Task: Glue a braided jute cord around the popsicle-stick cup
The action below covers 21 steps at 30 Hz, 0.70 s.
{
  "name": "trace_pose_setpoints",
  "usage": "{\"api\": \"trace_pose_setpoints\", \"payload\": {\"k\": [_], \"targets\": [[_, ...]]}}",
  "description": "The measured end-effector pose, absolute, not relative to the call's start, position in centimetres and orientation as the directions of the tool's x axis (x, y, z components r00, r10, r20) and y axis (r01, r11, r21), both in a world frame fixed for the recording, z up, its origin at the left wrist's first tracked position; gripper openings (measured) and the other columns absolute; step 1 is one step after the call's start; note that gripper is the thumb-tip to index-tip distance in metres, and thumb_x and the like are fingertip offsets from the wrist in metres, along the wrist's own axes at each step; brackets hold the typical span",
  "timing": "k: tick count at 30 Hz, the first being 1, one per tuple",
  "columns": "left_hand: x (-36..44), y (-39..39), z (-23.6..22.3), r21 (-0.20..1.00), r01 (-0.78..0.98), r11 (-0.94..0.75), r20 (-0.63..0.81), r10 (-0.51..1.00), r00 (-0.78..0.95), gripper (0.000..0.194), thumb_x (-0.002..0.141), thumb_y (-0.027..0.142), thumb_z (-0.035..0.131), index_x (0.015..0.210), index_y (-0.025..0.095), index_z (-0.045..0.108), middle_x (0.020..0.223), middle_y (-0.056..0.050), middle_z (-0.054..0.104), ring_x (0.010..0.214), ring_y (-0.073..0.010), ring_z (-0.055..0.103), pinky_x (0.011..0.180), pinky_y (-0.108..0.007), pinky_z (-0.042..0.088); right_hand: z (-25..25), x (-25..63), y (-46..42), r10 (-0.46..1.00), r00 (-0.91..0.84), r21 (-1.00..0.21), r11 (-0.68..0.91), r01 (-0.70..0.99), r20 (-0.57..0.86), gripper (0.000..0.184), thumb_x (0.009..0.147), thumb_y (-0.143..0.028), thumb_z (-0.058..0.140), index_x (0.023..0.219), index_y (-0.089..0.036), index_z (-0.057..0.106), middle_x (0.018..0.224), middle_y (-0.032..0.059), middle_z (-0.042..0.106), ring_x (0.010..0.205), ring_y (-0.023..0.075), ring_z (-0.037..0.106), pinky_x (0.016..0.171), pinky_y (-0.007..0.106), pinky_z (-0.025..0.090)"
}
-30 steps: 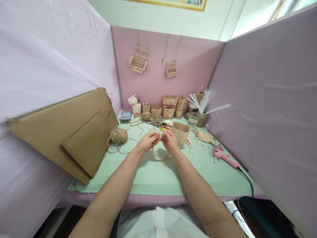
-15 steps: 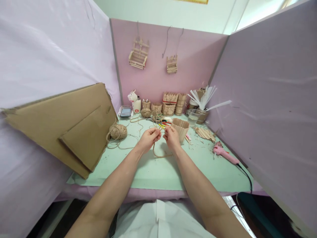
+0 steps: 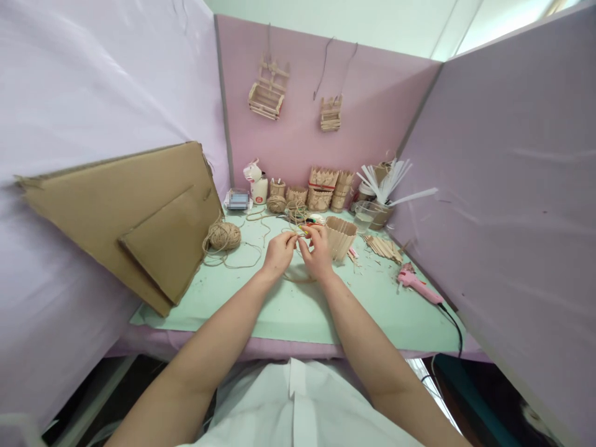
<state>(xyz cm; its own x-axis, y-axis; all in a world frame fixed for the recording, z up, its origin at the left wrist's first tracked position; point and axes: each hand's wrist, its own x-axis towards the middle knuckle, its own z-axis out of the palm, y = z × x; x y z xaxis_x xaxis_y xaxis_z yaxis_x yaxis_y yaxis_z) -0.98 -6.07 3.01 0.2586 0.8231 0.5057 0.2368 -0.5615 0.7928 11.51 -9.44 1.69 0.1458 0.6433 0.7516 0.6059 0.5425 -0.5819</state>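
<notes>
Over the middle of the table, my left hand (image 3: 280, 253) pinches a piece of twine between thumb and forefinger. Close against it, my right hand (image 3: 318, 253) has its thumb and fingertips at the same twine; the exact grip is partly hidden. A loop of the thicker twine cord (image 3: 298, 280) hangs below and between my wrists. Just beyond my right hand stands a pleated wooden-stick cup (image 3: 341, 239). Pliers with yellow and red handles (image 3: 305, 229) lie behind my fingertips, partly covered.
A twine ball (image 3: 224, 236) with loose strands lies left, beside leaning cardboard (image 3: 153, 217). A pink glue gun (image 3: 421, 287) with a cord and wooden sticks (image 3: 382, 247) lie right. Stick baskets (image 3: 320, 198), a plastic cup (image 3: 364, 217) and white strips (image 3: 384, 183) stand behind.
My hands have come together again after moving slightly apart, and the right fingers have straightened somewhat. The cord loop hangs flatter between my wrists. The view has tilted down.
</notes>
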Motion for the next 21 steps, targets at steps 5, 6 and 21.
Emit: {"api": "trace_pose_setpoints", "payload": {"k": [5,6,21], "targets": [[-0.8,-6.1,2.8,0.739,0.280,-0.613,0.533,0.786,0.313,0.020,0.083,0.017,0.050,0.071,0.017,0.065,0.061,0.000,0.055,0.062,-0.0139,0.047,0.063,-0.024,0.034,1.8,11.7,-9.1,0.678,0.182,-0.646,0.531,0.549,0.712,0.018,0.086,-0.033,0.051,0.075,-0.021,0.059,0.081,0.0042,0.056,0.082,0.0181,0.051,0.070,0.031,0.043],[-0.8,-6.1,2.8,0.734,0.282,-0.618,0.533,0.781,0.325,0.020,0.083,0.017,0.049,0.071,0.017,0.065,0.060,0.000,0.054,0.061,-0.0137,0.047,0.062,-0.024,0.033,1.9,11.6,-9.1,0.688,0.208,-0.676,0.528,0.513,0.695,0.018,0.085,-0.034,0.052,0.075,-0.021,0.059,0.081,0.0036,0.056,0.081,0.0175,0.051,0.069,0.030,0.042],[-0.6,-7.1,3.2,0.802,0.247,-0.544,0.493,0.836,0.240,0.025,0.084,0.030,0.047,0.071,0.016,0.062,0.059,0.002,0.052,0.055,-0.0101,0.042,0.054,-0.022,0.031,1.7,11.5,-8.2,0.898,0.346,-0.943,0.321,-0.090,0.273,0.028,0.067,-0.044,0.068,0.072,-0.020,0.058,0.053,-0.0062,0.045,0.048,0.0082,0.035,0.047,0.023,0.027]]}}
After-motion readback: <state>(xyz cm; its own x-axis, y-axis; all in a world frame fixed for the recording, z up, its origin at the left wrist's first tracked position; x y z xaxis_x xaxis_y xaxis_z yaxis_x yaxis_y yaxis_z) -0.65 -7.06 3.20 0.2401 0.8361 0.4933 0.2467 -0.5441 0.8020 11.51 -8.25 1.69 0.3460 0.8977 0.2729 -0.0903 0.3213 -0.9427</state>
